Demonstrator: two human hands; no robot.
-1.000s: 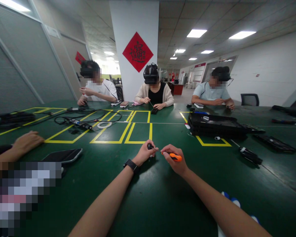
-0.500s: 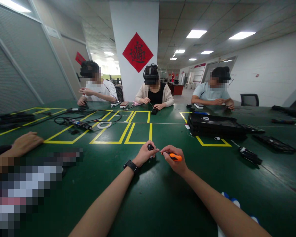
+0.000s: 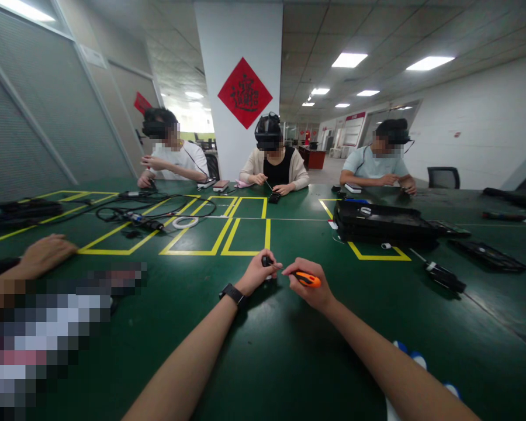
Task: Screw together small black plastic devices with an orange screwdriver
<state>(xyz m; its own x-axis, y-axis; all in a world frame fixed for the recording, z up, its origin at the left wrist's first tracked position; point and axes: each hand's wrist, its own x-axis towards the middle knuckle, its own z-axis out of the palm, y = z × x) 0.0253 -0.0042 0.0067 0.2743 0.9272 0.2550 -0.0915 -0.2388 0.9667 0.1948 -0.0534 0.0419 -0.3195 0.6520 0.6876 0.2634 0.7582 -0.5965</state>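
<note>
My left hand (image 3: 258, 273), with a dark watch on its wrist, pinches a small black part (image 3: 267, 261) above the green table (image 3: 272, 362). A bit of something white shows under its fingertips. My right hand (image 3: 310, 285) is closed round a screwdriver with an orange and black handle (image 3: 307, 279). The thin shaft points left, and its tip is at the black part; whether they touch is too small to tell.
A black case (image 3: 386, 222) and a black-handled screwdriver (image 3: 445, 276) lie to the right. Cables (image 3: 135, 217) and a white ring (image 3: 185, 223) lie left. Another person's hand (image 3: 48, 254) rests at far left. Three people sit opposite.
The orange handle has tilted and shifted slightly left within my right hand, whose fingers have changed position a little. My left hand has hardly moved.
</note>
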